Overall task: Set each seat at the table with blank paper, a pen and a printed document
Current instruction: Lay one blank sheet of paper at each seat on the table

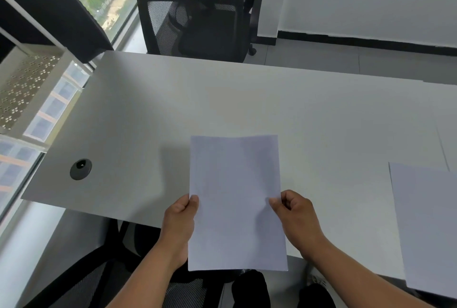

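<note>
Placing sheet [236, 198], pinched by left hand [179, 223] and right hand [294, 218] (blank, seemingly); next: lower flat onto table [173, 99].

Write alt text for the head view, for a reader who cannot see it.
Two bare hands, left hand and right hand, pinch a blank white paper sheet by its side edges above the near edge of a pale grey table. A second white sheet lies on the table to the right; a black mesh office chair stands opposite.
</note>
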`<state>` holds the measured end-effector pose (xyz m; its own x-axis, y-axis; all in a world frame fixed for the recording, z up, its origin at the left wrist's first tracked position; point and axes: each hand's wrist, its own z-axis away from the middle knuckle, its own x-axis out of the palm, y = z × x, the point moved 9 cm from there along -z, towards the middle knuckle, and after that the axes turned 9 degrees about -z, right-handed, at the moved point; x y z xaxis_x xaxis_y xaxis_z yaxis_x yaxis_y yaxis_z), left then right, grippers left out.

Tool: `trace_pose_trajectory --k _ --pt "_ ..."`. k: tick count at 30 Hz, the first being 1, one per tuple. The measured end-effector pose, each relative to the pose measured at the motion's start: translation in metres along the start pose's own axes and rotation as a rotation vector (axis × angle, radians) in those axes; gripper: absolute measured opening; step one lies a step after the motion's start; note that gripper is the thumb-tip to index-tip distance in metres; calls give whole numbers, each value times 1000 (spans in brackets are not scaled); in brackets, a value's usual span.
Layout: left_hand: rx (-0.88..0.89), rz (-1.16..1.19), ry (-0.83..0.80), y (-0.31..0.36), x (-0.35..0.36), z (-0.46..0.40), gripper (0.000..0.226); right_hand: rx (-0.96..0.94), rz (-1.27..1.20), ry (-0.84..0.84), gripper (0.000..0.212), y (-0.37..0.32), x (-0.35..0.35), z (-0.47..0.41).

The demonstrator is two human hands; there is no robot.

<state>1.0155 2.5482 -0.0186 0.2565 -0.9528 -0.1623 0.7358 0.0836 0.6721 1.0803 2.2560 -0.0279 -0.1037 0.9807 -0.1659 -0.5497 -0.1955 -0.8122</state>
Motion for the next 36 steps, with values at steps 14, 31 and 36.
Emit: trace_pose_trajectory --k 14,31,36 --pt "-2 68 -50 22 -3 -2 25 4 305 187 43 10 -36 -12" --pt "-49 68 -12 14 -47 7 28 74 690 270 32 20 -56 -11" --pt "-81 109 -17 11 -47 11 29 79 693 268 34 24 -57 -12"
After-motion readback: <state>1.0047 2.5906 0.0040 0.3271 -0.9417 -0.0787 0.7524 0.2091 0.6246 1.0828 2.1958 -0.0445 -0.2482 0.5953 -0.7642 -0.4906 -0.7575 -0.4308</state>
